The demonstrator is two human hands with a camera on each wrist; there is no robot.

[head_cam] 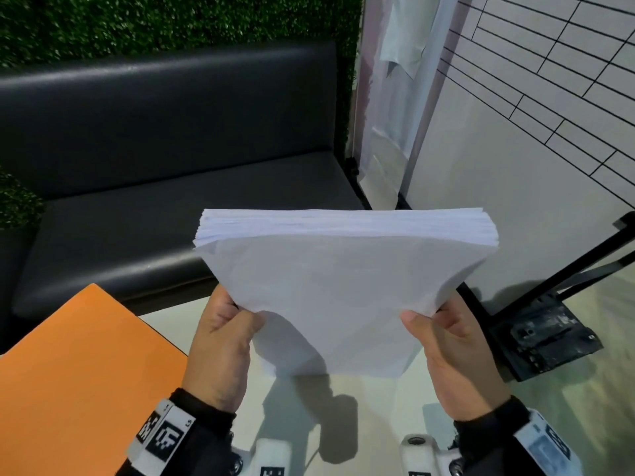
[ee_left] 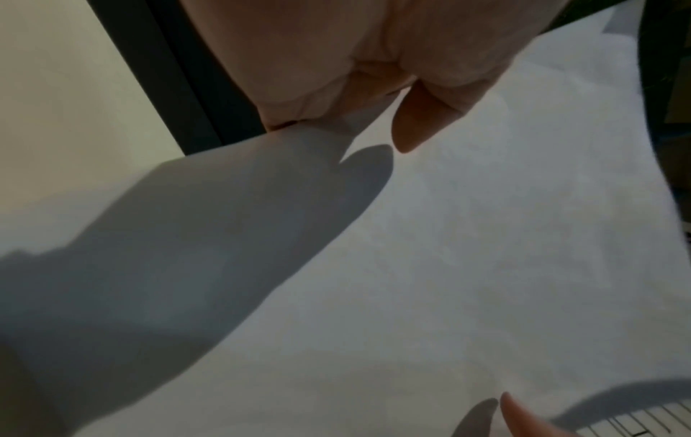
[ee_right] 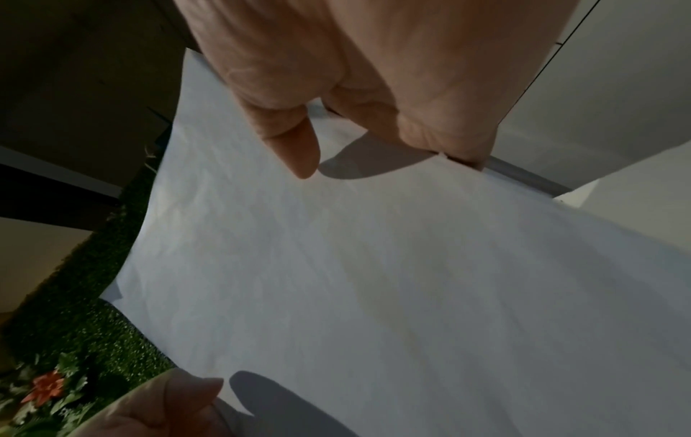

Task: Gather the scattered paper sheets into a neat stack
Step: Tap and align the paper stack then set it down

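A thick stack of white paper sheets (head_cam: pixel 336 286) stands upright on its lower edge above the pale tabletop (head_cam: pixel 378 424), its upper edges fairly even. My left hand (head_cam: pixel 226 324) grips the stack's left side, thumb on the near face. My right hand (head_cam: pixel 443 324) grips the right side the same way. In the left wrist view the paper (ee_left: pixel 467 266) fills the picture under my left thumb (ee_left: pixel 415 127). In the right wrist view the same paper (ee_right: pixel 374 266) curves beneath my right thumb (ee_right: pixel 295 147); the fingers behind the stack are hidden.
An orange folder (head_cam: pixel 79 379) lies on the table at the left. A black bench seat (head_cam: pixel 154 207) runs behind the table, backed by a green hedge wall (head_cam: pixel 137 25). A black metal stand (head_cam: pixel 546 331) sits on the floor at the right by a white tiled wall (head_cam: pixel 532 115).
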